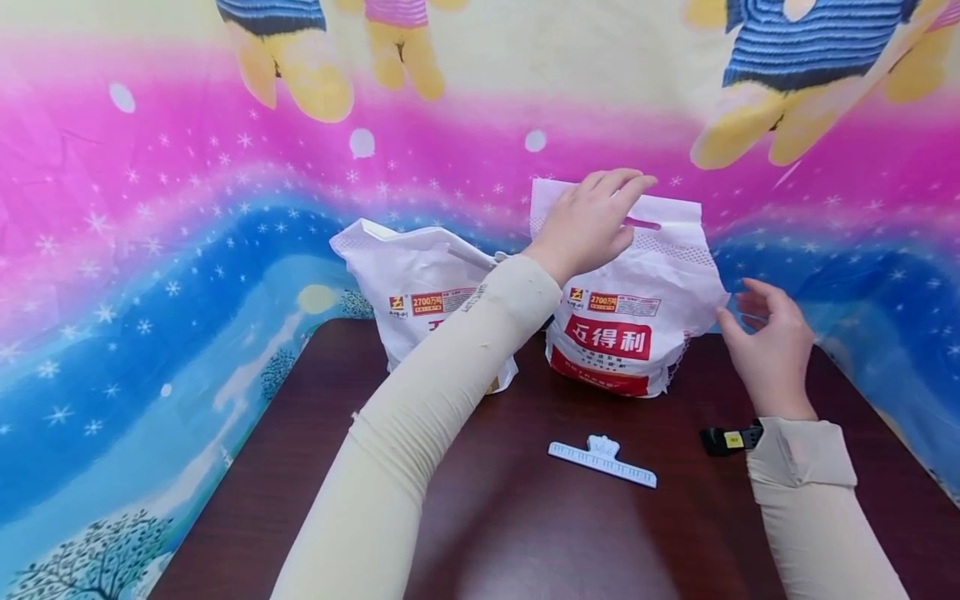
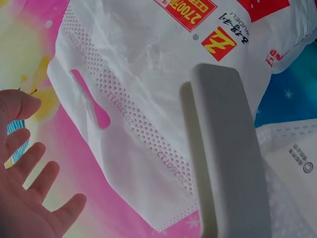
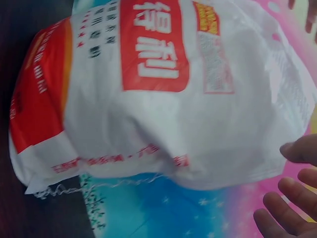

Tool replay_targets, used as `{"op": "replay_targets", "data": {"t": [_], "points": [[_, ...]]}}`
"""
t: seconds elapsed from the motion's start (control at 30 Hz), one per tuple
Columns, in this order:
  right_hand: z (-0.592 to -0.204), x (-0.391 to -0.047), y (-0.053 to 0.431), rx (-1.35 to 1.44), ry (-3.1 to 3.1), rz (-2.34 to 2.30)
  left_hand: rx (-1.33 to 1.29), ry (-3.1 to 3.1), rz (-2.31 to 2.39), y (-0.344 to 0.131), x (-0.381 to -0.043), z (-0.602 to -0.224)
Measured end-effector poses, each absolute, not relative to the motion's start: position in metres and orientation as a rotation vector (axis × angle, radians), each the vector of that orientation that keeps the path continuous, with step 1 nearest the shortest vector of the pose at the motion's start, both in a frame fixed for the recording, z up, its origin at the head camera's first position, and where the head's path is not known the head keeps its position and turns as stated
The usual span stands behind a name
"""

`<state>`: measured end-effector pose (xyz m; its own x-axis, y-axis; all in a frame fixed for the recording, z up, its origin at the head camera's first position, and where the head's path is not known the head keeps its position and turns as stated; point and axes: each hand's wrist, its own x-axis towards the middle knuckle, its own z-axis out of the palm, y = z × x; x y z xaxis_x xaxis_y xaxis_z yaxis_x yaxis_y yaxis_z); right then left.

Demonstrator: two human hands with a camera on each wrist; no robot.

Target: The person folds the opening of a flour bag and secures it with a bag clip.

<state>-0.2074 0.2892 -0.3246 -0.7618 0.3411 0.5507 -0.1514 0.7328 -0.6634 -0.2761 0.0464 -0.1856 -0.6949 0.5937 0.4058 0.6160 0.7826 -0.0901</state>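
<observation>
A white flour bag (image 1: 607, 292) with red print and a slotted handle hole stands upright on the table. My left hand (image 1: 592, 221) overlaps its top edge in the head view; in the left wrist view the hand (image 2: 29, 173) is apart from the bag, fingers spread. Beside the bag's right side, my right hand (image 1: 772, 342) has its fingers loosely bent. Its thumb (image 3: 299, 150) is right at the bag's edge. A second flour bag (image 1: 408, 287) leans to the left, partly hidden by my left forearm. Before them lies a pale blue sealing clip (image 1: 603, 461).
A long pale bar (image 2: 230, 148) looms in the left wrist view, in front of the flour bag. The dark brown table (image 1: 525, 533) ends against a patterned cloth backdrop (image 1: 225, 208). A black strap piece (image 1: 723, 441) juts from my right wrist.
</observation>
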Motion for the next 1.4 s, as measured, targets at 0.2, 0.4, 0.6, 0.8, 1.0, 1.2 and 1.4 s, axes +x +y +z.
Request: {"op": "replay_targets", "data": {"t": [0.2,0.4,0.6,0.8,1.0,1.2,1.4], "points": [[-0.335,-0.209,0.294,-0.205,-2.297,1.042,-0.928,-2.532,-0.074,0.054,-0.277,-0.184],[-0.344,-0.214,0.292,-0.27,-2.263,1.19,-0.913,-2.581,-0.039,0.06,-0.281,-0.187],[-0.354,-0.226,0.284,-0.256,-2.151,1.34,-0.865,-2.66,0.023,0.062,-0.286,-0.192],[-0.356,-0.23,0.285,-0.291,-2.083,1.406,-0.843,-2.71,0.069,0.075,-0.287,-0.194],[-0.358,-0.228,0.289,-0.356,-2.086,1.487,-0.847,-2.683,0.156,0.086,-0.284,-0.2],[-0.363,-0.233,0.292,-0.347,-2.07,1.533,-0.808,-2.635,0.195,0.091,-0.282,-0.2],[-0.365,-0.237,0.295,-0.338,-2.095,1.532,-0.772,-2.684,0.163,0.095,-0.281,-0.203]]}}
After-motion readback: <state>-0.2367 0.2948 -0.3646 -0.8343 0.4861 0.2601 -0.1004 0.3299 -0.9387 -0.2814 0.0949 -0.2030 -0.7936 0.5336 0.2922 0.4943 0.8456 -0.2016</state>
